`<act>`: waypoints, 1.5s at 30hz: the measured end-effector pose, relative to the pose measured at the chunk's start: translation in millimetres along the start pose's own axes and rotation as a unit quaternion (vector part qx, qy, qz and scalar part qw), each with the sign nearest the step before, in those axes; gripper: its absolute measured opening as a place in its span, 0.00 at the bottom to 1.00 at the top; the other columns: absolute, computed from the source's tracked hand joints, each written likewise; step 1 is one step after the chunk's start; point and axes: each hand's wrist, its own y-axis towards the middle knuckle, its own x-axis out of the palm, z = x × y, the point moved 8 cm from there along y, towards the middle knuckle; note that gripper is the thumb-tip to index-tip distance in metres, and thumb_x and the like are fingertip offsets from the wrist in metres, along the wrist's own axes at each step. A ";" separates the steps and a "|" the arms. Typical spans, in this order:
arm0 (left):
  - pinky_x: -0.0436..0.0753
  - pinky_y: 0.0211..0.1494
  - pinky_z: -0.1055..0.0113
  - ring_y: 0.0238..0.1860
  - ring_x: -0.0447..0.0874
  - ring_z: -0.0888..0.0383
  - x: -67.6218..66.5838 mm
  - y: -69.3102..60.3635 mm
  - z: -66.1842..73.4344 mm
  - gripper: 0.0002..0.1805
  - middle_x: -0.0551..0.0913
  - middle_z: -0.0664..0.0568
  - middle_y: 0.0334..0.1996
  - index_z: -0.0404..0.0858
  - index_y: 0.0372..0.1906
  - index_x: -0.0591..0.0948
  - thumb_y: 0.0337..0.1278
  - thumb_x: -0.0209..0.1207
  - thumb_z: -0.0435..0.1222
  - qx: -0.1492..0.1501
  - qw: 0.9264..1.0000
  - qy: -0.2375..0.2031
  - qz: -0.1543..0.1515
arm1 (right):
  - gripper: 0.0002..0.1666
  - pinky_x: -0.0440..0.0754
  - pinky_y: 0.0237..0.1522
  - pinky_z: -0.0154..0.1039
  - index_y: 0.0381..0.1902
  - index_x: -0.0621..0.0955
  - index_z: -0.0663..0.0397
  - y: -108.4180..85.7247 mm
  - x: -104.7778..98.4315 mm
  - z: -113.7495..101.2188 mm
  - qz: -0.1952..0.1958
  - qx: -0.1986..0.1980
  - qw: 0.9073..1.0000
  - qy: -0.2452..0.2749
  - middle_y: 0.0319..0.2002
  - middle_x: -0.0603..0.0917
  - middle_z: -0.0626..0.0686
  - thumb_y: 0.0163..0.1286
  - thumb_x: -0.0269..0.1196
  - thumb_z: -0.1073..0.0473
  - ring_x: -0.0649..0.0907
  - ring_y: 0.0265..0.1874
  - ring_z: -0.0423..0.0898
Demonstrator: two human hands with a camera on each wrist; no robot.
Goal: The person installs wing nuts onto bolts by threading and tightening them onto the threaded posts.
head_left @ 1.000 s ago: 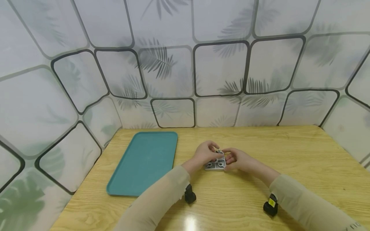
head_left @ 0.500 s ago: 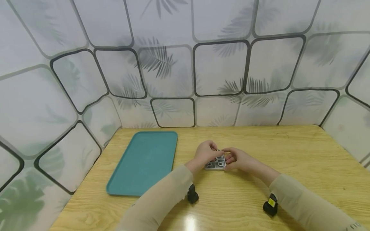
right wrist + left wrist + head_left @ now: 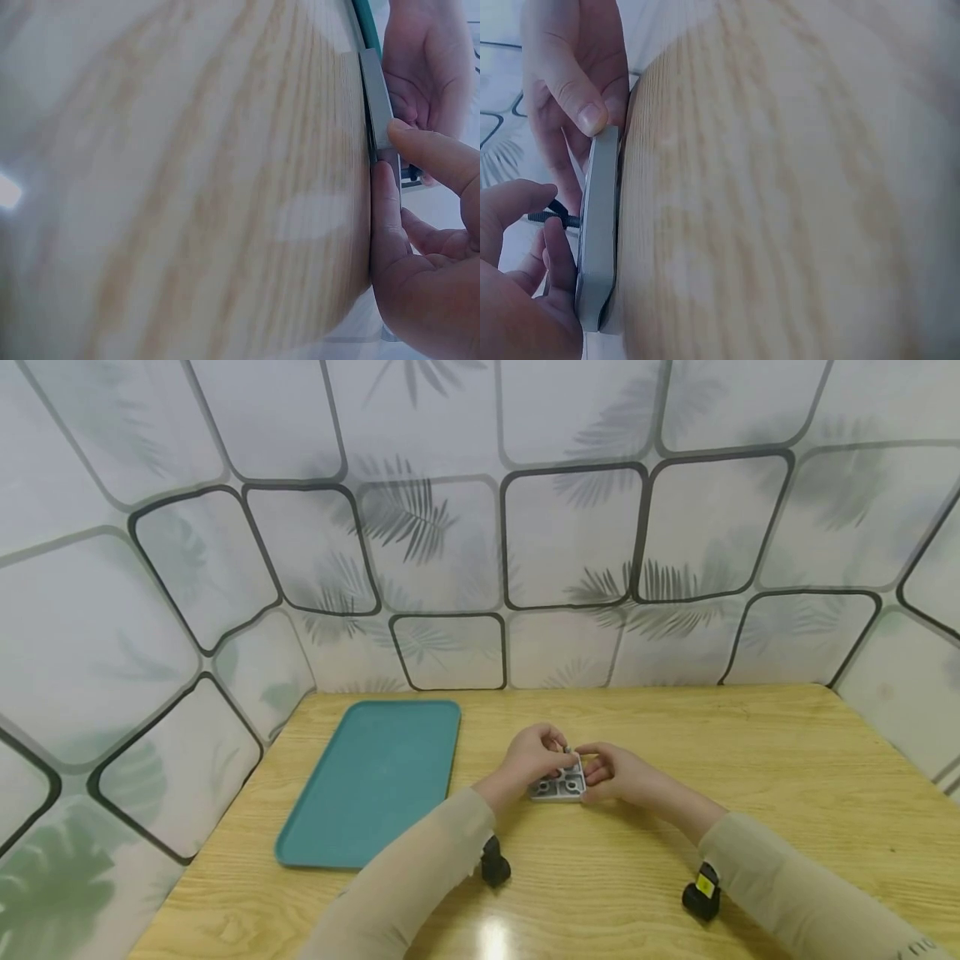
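Observation:
A square grey metal plate (image 3: 557,787) with raised round bosses lies on the table between both hands. My left hand (image 3: 528,756) reaches over its left and far part, pinching a dark threaded bolt (image 3: 538,217) that stands out from the plate's upper face. Beside the bolt is a small black piece (image 3: 557,205), its kind unclear. At the plate's right side, my right hand (image 3: 618,774) grips the edge; in the right wrist view its thumb and finger touch the plate's rim (image 3: 377,101). Fingers hide much of the plate, and the bolt's lower end is hidden.
A teal tray (image 3: 382,777) lies on the left of the wooden table (image 3: 750,760). Patterned cloth walls (image 3: 570,543) stand behind and at both sides. A black wrist camera (image 3: 495,868) hangs under the left sleeve, another black camera (image 3: 701,902) under the right.
My left hand and wrist shift slightly right, then back left, with the fingers moving a little at the bolt. The right hand holds still, and the plate stays almost in place.

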 end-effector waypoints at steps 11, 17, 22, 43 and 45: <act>0.79 0.31 0.73 0.25 0.75 0.61 -0.8 1.7 -2.1 0.11 0.74 0.55 0.29 0.36 0.46 0.86 0.60 0.71 0.27 0.004 0.998 -0.045 -0.032 | 0.49 0.83 0.49 0.36 0.77 0.63 0.74 0.8 0.1 1.0 -0.002 0.004 1.000 0.003 0.53 0.81 0.64 0.64 0.75 0.69 0.83 0.50 0.50; 0.79 0.31 0.73 0.25 0.75 0.62 -0.4 0.7 -0.4 0.11 0.74 0.55 0.27 0.36 0.48 0.88 0.62 0.68 0.26 0.011 0.998 -0.051 -0.044 | 0.50 0.83 0.48 0.35 0.77 0.62 0.74 1.4 0.3 2.0 -0.002 0.005 1.000 0.003 0.53 0.81 0.64 0.64 0.75 0.69 0.83 0.49 0.49; 0.77 0.31 0.73 0.24 0.74 0.62 -0.4 -1.0 2.0 0.11 0.74 0.55 0.26 0.36 0.49 0.89 0.65 0.65 0.26 0.016 0.998 -0.047 -0.050 | 0.50 0.83 0.49 0.35 0.77 0.62 0.74 -0.3 -0.4 0.7 0.000 0.009 1.000 -0.001 0.53 0.82 0.64 0.64 0.75 0.69 0.84 0.49 0.49; 0.78 0.31 0.74 0.27 0.76 0.62 -0.7 1.9 -0.9 0.13 0.76 0.56 0.29 0.34 0.50 0.88 0.61 0.72 0.29 0.014 0.999 -0.019 -0.044 | 0.50 0.84 0.51 0.38 0.78 0.63 0.74 0.0 0.6 -0.1 0.000 0.002 1.000 -0.006 0.53 0.82 0.65 0.65 0.75 0.68 0.84 0.50 0.50; 0.78 0.31 0.74 0.28 0.75 0.62 -1.5 2.1 -1.2 0.13 0.76 0.56 0.30 0.36 0.49 0.87 0.60 0.74 0.31 0.015 0.999 -0.006 -0.033 | 0.50 0.84 0.51 0.38 0.77 0.63 0.74 -0.1 0.6 -0.4 0.000 0.002 1.000 -0.008 0.53 0.82 0.65 0.65 0.75 0.68 0.84 0.50 0.50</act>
